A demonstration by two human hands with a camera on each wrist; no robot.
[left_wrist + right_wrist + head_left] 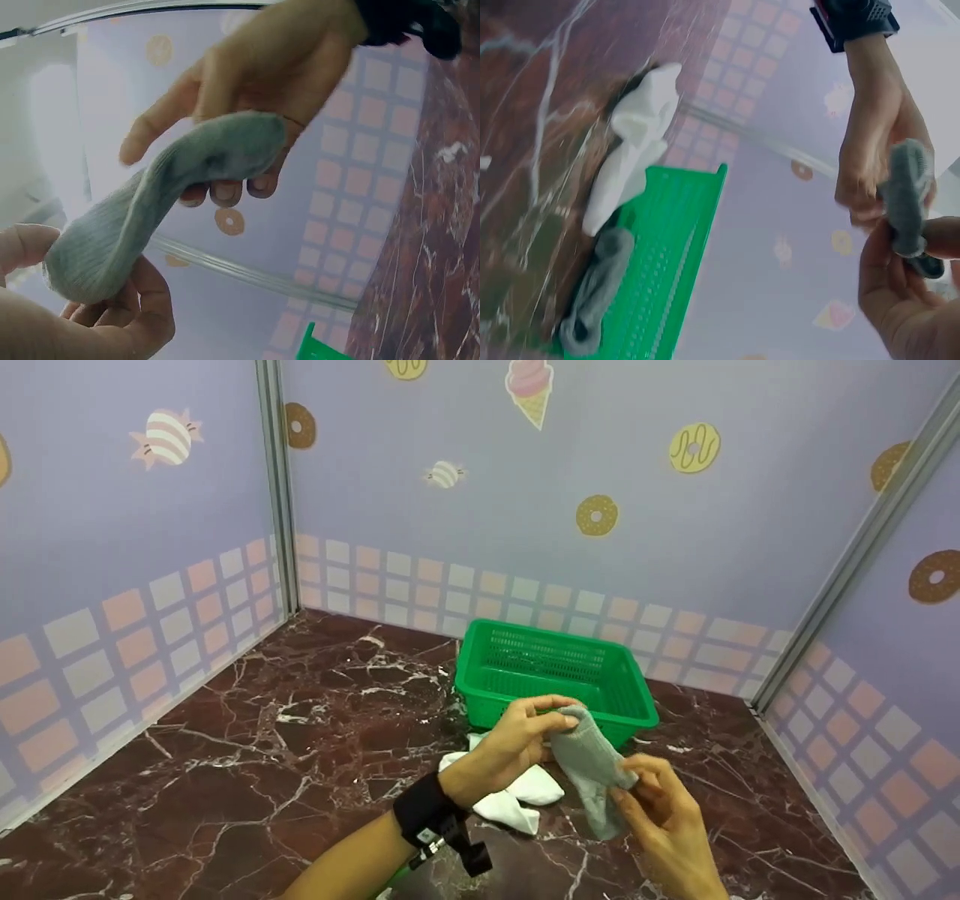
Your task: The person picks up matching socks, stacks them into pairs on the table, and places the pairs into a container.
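Both hands hold a grey sock [592, 765] in the air over the table. My left hand [514, 746] pinches its ribbed cuff between thumb and fingers. My right hand [667, 817] pinches the sock lower down, near the heel, and the toe hangs below. In the left wrist view the sock [172, 180] stretches from the left hand [82, 322] to the right hand [270, 67]. White socks [536, 786] lie on the table, partly hidden behind the left hand and forearm. A second grey sock [596, 292] shows beside them in the right wrist view.
A green plastic basket [472, 690] with slotted sides stands beyond the hands, near the back wall. The table [300, 780] is dark red marble pattern. Patterned walls [375, 495] close it in at the left, back and right.
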